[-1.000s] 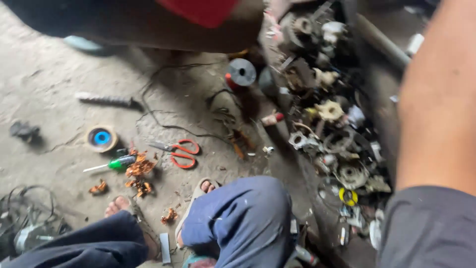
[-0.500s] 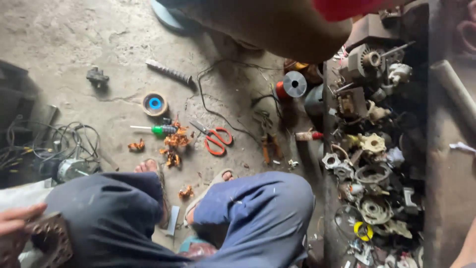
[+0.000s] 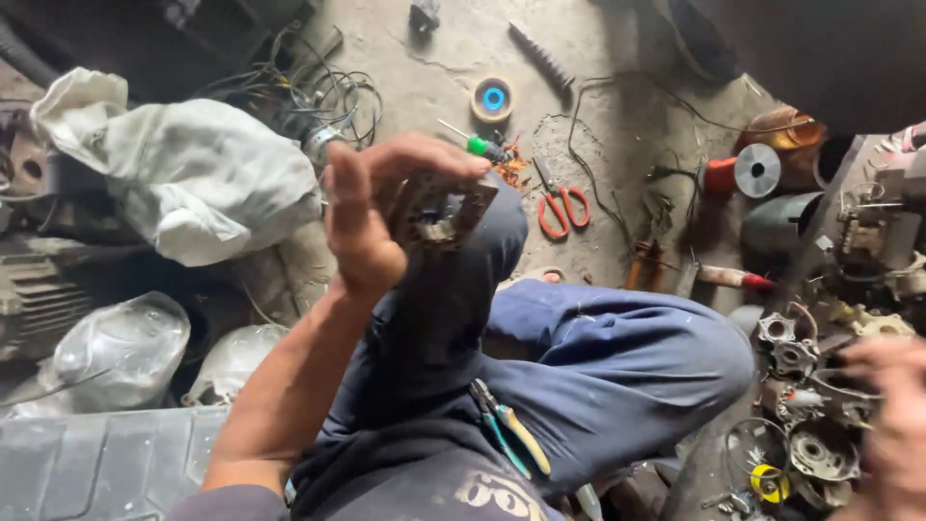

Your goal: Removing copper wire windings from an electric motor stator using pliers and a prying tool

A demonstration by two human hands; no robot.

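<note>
My left hand [image 3: 371, 217] is raised above my left knee and grips a square, rusty metal motor part [image 3: 439, 210] with a round hole in its middle. My right hand [image 3: 892, 425] is blurred at the right edge, reaching among a heap of metal motor parts [image 3: 805, 386]; whether it holds anything cannot be made out. My legs in blue trousers [image 3: 598, 367] are folded under me. Pliers with yellow handles [image 3: 511, 434] lie in my lap.
On the dirty floor lie orange scissors [image 3: 559, 207], a green screwdriver [image 3: 473, 145], a blue-centred tape roll [image 3: 493, 98], copper wire scraps [image 3: 509, 166] and a red spool [image 3: 743, 174]. White sacks [image 3: 183, 174] and tangled wires [image 3: 318, 92] are at the left.
The view has swung to the left. My left hand has lifted the square part from the lower left up in front of me. My right hand has come into view at the right.
</note>
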